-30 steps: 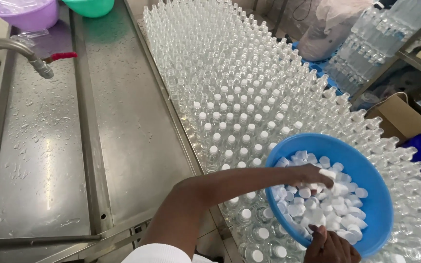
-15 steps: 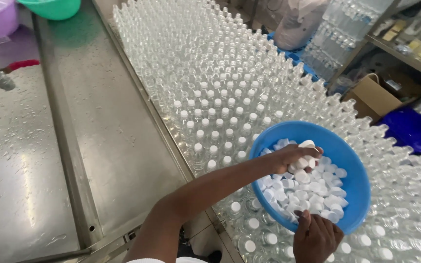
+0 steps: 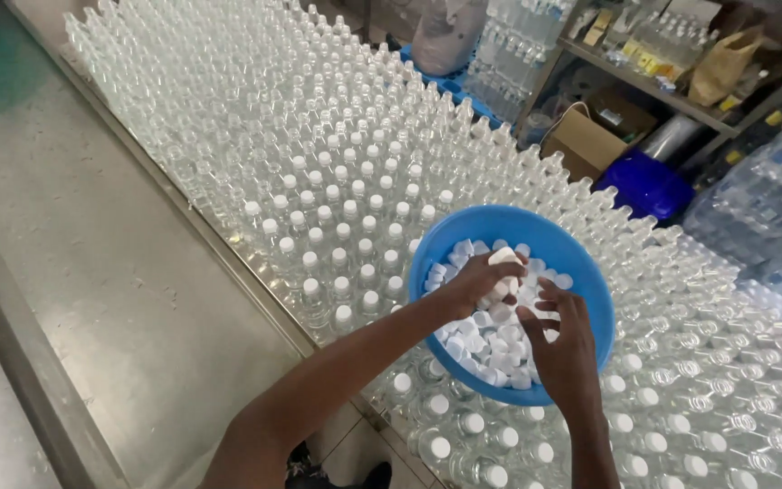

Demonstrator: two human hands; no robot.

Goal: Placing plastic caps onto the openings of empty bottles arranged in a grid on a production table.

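Observation:
A round blue bowl (image 3: 581,263) full of white bottle caps (image 3: 486,349) rests on top of a wide field of clear plastic bottles (image 3: 337,154). My left hand (image 3: 481,281) is inside the bowl, fingers closed around a handful of white caps. My right hand (image 3: 563,344) reaches into the bowl from the near side, fingers spread among the caps and close to the left hand. Bottles near the bowl's left side carry white caps (image 3: 319,263); those farther back stand uncapped.
A wet steel counter (image 3: 92,299) runs along the left of the bottles. At the back right stand a cardboard box (image 3: 581,140), a dark blue tub (image 3: 644,186), shelves with goods (image 3: 672,45) and wrapped packs of bottles (image 3: 771,208).
The view has swung right, losing the tap and basins. My right hand has come up from the bowl's near edge into the caps, and my left hand has gathered a handful.

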